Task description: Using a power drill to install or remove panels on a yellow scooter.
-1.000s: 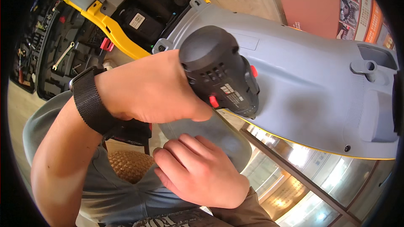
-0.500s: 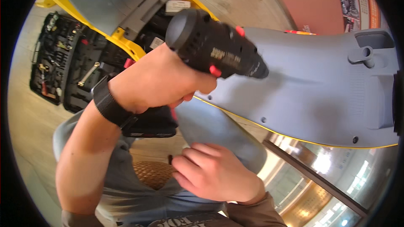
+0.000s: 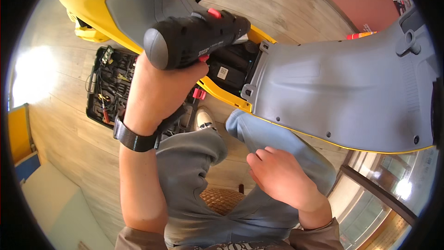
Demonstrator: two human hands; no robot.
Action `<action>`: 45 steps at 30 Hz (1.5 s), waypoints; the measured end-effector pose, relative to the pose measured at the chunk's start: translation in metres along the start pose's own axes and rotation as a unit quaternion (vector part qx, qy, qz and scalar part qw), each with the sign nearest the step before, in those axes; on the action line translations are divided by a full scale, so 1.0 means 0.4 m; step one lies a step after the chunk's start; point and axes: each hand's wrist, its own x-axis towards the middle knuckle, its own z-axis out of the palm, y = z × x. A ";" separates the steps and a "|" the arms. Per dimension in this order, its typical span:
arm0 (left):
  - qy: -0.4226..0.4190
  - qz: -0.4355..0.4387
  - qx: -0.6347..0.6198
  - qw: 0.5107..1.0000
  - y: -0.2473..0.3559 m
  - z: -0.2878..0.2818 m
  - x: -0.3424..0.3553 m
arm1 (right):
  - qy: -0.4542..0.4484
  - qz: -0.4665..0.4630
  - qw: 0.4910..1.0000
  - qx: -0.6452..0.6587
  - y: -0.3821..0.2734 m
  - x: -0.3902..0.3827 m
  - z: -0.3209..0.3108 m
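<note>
Wooden floor carries an open tool case point(image 3: 111, 88); above it the left hand point(image 3: 157, 88) clenches a black cordless drill point(image 3: 196, 37), likely heavy, rigid, best held by its handle; right hand point(image 3: 277, 176) rests loosely curled on the knee.

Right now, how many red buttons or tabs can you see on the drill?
2. One red tab sits on top of the drill; another red button shows just above the left hand. Others may be hidden.

One drill point(image 3: 194, 39), one open tool case point(image 3: 111, 88) on the floor just left of it — one grey-and-yellow scooter point(image 3: 342, 88) to the right. Two hands — the left hand point(image 3: 157, 92), the right hand point(image 3: 277, 176) — one black wristband point(image 3: 134, 139).
</note>
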 end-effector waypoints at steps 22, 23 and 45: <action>-0.054 0.046 0.112 0.991 0.017 0.067 -0.006 | 0.085 0.071 0.983 -0.148 0.081 0.063 0.143; -0.081 0.041 0.107 0.990 0.018 0.069 -0.007 | 0.074 0.093 0.974 -0.190 0.101 0.056 0.131; -0.304 0.024 -0.163 0.938 -0.363 0.104 -0.079 | 0.110 -0.051 0.895 -0.429 0.238 0.006 0.075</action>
